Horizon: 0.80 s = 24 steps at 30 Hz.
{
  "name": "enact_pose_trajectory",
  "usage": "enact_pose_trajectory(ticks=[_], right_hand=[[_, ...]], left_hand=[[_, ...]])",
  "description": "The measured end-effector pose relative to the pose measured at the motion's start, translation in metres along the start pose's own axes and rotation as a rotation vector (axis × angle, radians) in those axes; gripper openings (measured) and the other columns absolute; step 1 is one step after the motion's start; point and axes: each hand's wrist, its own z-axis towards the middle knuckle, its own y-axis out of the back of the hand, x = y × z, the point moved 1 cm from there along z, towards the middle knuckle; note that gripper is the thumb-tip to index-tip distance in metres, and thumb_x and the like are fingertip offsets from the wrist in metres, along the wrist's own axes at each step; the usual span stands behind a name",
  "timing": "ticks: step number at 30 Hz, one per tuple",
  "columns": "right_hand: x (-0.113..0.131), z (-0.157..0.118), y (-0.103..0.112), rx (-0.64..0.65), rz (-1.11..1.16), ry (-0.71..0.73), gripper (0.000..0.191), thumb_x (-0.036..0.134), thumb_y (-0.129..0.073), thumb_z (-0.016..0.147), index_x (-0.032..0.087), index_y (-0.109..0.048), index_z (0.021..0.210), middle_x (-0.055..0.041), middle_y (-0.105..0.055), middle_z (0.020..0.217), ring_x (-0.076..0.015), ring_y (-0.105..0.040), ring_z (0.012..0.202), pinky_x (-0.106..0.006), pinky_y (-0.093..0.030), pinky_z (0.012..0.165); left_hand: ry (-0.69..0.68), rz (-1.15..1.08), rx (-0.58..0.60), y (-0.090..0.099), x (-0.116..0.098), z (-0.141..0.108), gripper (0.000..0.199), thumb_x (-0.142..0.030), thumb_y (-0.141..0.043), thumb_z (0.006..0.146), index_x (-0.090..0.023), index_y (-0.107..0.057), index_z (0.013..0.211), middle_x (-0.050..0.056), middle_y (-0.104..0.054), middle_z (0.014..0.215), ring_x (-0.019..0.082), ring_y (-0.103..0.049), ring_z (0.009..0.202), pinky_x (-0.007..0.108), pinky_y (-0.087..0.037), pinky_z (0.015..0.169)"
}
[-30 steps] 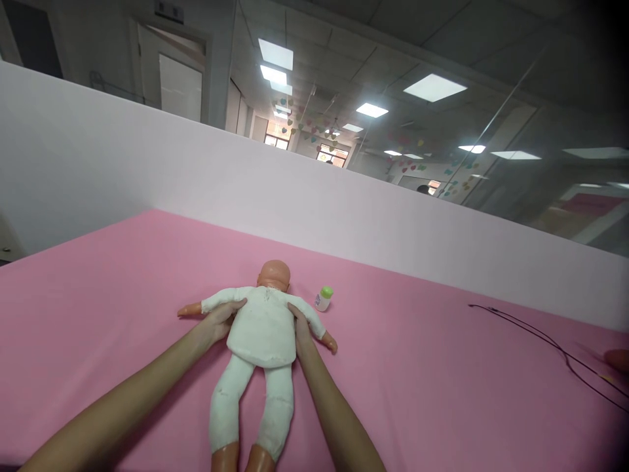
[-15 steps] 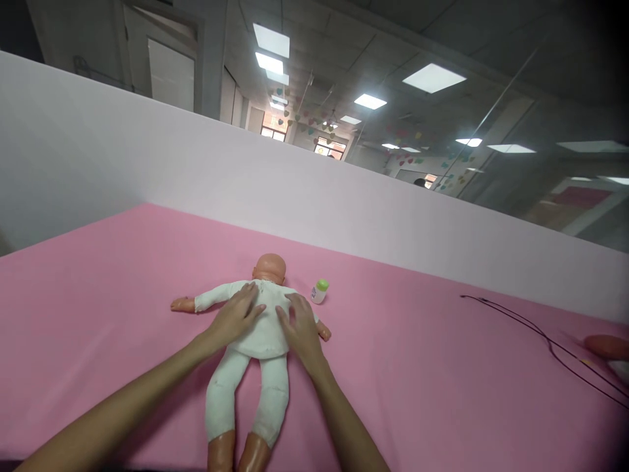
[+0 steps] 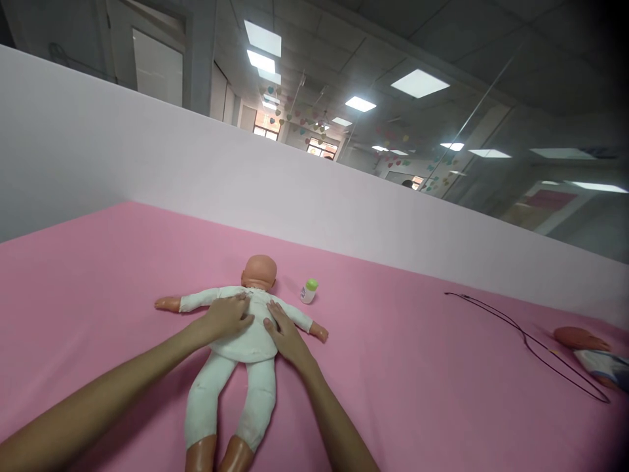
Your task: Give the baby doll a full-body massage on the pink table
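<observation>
A baby doll (image 3: 253, 347) in a white cloth suit lies face down, its arms spread and its bald head pointing away from me. My left hand (image 3: 228, 318) rests on the left side of its back, fingers stretched and the thumb out toward the spine. On the right side of the back lies my right hand (image 3: 287, 334), its fingers extended and a little apart. Neither hand grasps anything. Just beyond the doll's right-side arm stands a small white bottle (image 3: 309, 292) with a green cap.
The doll lies on a pink covered table (image 3: 393, 380) backed by a low white partition (image 3: 275, 190). A thin dark cord (image 3: 511, 324) loops on the right. Near the right edge lies another doll (image 3: 580, 339), partly cut off by the frame.
My right hand has moved inward and down onto the doll's back, so the doll's right-side forearm now shows. My left hand has shifted slightly down. The view has turned a little right.
</observation>
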Motion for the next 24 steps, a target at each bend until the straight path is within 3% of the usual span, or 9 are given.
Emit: enact_pose_trajectory(ticks=[3, 5, 7, 10, 13, 16, 19, 24], right_hand=[[-0.004, 0.006, 0.019, -0.095, 0.017, 0.079, 0.050, 0.050, -0.062, 0.098, 0.023, -0.069, 0.139, -0.0092, -0.063, 0.150, -0.0301, -0.056, 0.142, -0.049, -0.039, 0.123], [-0.009, 0.014, 0.036, -0.203, -0.002, 0.078, 0.038, 0.041, -0.057, 0.098, 0.022, -0.077, 0.125, -0.0103, -0.076, 0.128, -0.0296, -0.070, 0.119, -0.047, -0.052, 0.109], [-0.015, 0.024, 0.054, -0.349, -0.066, 0.025, 0.040, 0.037, -0.050, 0.099, 0.017, -0.078, 0.119, -0.0132, -0.078, 0.118, -0.0300, -0.073, 0.109, -0.047, -0.056, 0.101], [-0.026, 0.038, 0.076, -0.544, -0.233, -0.005, 0.053, 0.039, -0.044, 0.100, 0.010, -0.067, 0.138, -0.0190, -0.067, 0.141, -0.0327, -0.060, 0.133, -0.051, -0.046, 0.115], [-0.042, 0.049, 0.089, -0.504, -0.339, 0.012, 0.065, 0.041, -0.041, 0.101, 0.005, -0.047, 0.156, -0.0200, -0.041, 0.166, -0.0320, -0.033, 0.157, -0.053, -0.028, 0.128], [-0.057, 0.057, 0.094, -0.382, -0.325, -0.008, 0.067, 0.041, -0.046, 0.101, 0.006, -0.045, 0.158, -0.0203, -0.037, 0.168, -0.0323, -0.027, 0.160, -0.052, -0.024, 0.130], [-0.059, 0.058, 0.093, -0.373, -0.301, 0.003, 0.065, 0.044, -0.047, 0.102, 0.009, -0.049, 0.156, -0.0193, -0.040, 0.166, -0.0329, -0.025, 0.161, -0.052, -0.022, 0.130], [-0.018, 0.049, 0.051, -0.427, -0.131, 0.080, 0.071, 0.052, -0.024, 0.109, 0.012, -0.027, 0.168, -0.0157, -0.028, 0.173, -0.0286, -0.018, 0.163, -0.054, -0.023, 0.130]], left_hand=[[-0.006, -0.041, -0.035, 0.001, -0.024, 0.020, 0.024, -0.041, -0.062, 0.089, -0.021, -0.068, 0.078, 0.014, -0.074, 0.090, 0.038, -0.070, 0.099, 0.047, -0.046, 0.100], [-0.043, -0.279, -0.044, -0.011, -0.044, 0.043, 0.030, -0.048, -0.058, 0.093, -0.022, -0.068, 0.082, 0.011, -0.073, 0.089, 0.036, -0.068, 0.102, 0.046, -0.047, 0.100], [0.009, -0.648, 0.005, -0.031, -0.063, 0.073, 0.040, -0.058, -0.057, 0.094, -0.021, -0.071, 0.093, 0.011, -0.075, 0.100, 0.035, -0.066, 0.111, 0.043, -0.048, 0.101], [0.321, -1.097, 0.106, -0.064, -0.084, 0.118, 0.060, -0.068, -0.051, 0.096, -0.017, -0.065, 0.124, 0.017, -0.066, 0.139, 0.033, -0.055, 0.137, 0.039, -0.045, 0.111], [0.449, -1.228, 0.193, -0.086, -0.094, 0.147, 0.077, -0.071, -0.034, 0.101, -0.010, -0.053, 0.144, 0.024, -0.040, 0.165, 0.031, -0.038, 0.154, 0.038, -0.036, 0.121], [0.444, -1.265, 0.264, -0.095, -0.096, 0.157, 0.082, -0.073, -0.029, 0.101, -0.007, -0.055, 0.142, 0.026, -0.040, 0.165, 0.032, -0.035, 0.156, 0.040, -0.034, 0.124], [0.414, -1.298, 0.312, -0.095, -0.094, 0.157, 0.082, -0.077, -0.035, 0.098, -0.010, -0.060, 0.138, 0.024, -0.048, 0.160, 0.034, -0.037, 0.154, 0.041, -0.034, 0.124], [0.253, -1.257, 0.179, -0.093, -0.108, 0.134, 0.085, -0.081, -0.032, 0.096, -0.016, -0.059, 0.142, 0.020, -0.057, 0.151, 0.038, -0.047, 0.147, 0.050, -0.040, 0.120]])
